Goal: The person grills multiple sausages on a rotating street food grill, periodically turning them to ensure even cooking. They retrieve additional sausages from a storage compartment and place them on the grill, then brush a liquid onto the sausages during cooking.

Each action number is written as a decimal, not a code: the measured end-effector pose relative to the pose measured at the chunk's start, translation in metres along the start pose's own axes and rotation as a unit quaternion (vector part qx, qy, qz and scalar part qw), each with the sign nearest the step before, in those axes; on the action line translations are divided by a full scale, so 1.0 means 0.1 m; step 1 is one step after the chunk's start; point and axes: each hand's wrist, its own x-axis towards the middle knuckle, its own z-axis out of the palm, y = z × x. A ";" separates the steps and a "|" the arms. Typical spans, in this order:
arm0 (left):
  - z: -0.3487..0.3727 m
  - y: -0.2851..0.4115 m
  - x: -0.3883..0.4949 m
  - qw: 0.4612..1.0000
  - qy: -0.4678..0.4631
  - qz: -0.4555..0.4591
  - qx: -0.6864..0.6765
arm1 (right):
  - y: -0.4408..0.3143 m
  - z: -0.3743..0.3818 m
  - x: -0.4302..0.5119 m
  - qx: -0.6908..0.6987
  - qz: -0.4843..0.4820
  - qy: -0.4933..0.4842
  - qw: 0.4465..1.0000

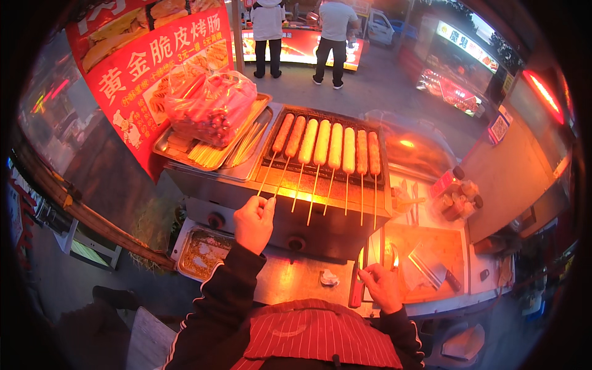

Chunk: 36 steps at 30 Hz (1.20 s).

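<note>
Several skewered sausages lie side by side on a black grill pan [322, 186] on a steel cooker [222, 187]. Two browned sausages [283, 134] are at the left, pale yellow ones [322, 142] fill the middle, and two browned ones [368, 152] are at the right. My left hand [255, 224] pinches the stick ends of the two leftmost skewers at the cooker's front edge. Lower right, my right hand [384, 286] hovers over the counter, thumb and forefinger close together beside a red-handled tool [356, 286]. Whether it grips anything is unclear.
Left of the grill, a tray of wooden sticks [208, 155] bears a plastic bag of sausages [210, 106]. A cleaver [432, 266] lies on a cutting board [458, 245]. Sauce bottles [455, 194], a crumb-strewn tray [203, 252] and crumpled tissue [329, 277] are nearby. Two people stand beyond.
</note>
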 end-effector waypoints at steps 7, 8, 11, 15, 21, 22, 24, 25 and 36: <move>-0.11 0.06 -0.47 0.994 -0.049 -0.028 -0.092 | -0.93 -0.02 0.25 -0.059 -0.162 0.075 0.982; -0.11 0.03 -0.54 0.991 -0.079 -0.050 -0.094 | -1.01 0.01 0.32 -0.086 -0.197 0.098 0.972; -0.08 -0.07 -0.72 0.980 -0.150 -0.073 -0.106 | -1.24 0.10 0.59 -0.174 -0.224 0.169 0.944; -0.03 -0.17 -0.81 0.974 -0.187 -0.075 -0.099 | -1.12 0.20 0.93 -0.318 -0.193 0.167 0.913; -0.05 -0.40 -0.83 0.960 -0.227 -0.117 -0.113 | -1.04 0.24 1.16 -0.257 -0.180 0.127 0.941; -0.04 -0.44 -0.83 0.958 -0.234 -0.118 -0.115 | -1.06 0.23 1.16 -0.247 -0.181 0.109 0.946; 0.00 -0.54 -0.86 0.948 -0.247 -0.137 -0.145 | -1.05 0.23 1.18 -0.220 -0.175 0.096 0.955; 0.02 -0.58 -0.87 0.943 -0.254 -0.145 -0.159 | -1.01 0.25 1.21 -0.202 -0.169 0.100 0.960; 0.07 -0.73 -0.89 0.909 -0.313 -0.197 -0.192 | -1.04 0.14 1.00 0.346 0.076 -0.019 0.935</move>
